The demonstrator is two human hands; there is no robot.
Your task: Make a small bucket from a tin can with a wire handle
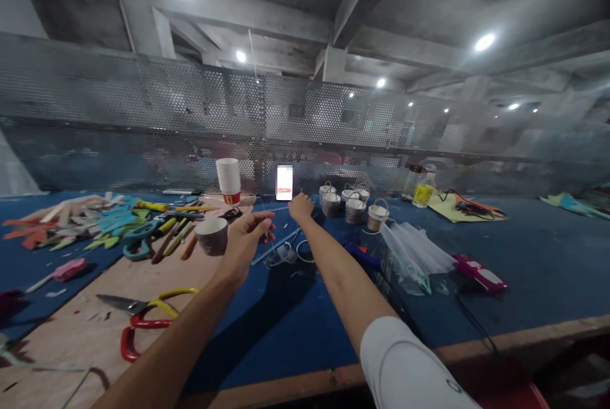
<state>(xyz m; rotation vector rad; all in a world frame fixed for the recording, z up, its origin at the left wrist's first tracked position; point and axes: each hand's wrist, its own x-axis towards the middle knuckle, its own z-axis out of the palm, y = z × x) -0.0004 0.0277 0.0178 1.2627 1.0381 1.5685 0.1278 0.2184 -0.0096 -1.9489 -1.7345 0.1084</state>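
So the left hand (250, 235) is loosely curled, thumb close to the fingers, and I can't tell if it's pinching anything. The grey cup (211, 237) is just beside it, partly behind it. The right hand (302, 207) is stretched out near the phone (284, 182), fingers hidden, so no clue what it's doing. Little baskets (355, 211) sit right of it on the blue worktop (271, 339).

Holds the left hand (250, 234) out at eleven o'clock with fingers loosely bent, and the right hand (301, 207) farther forward at twelve, back upward.
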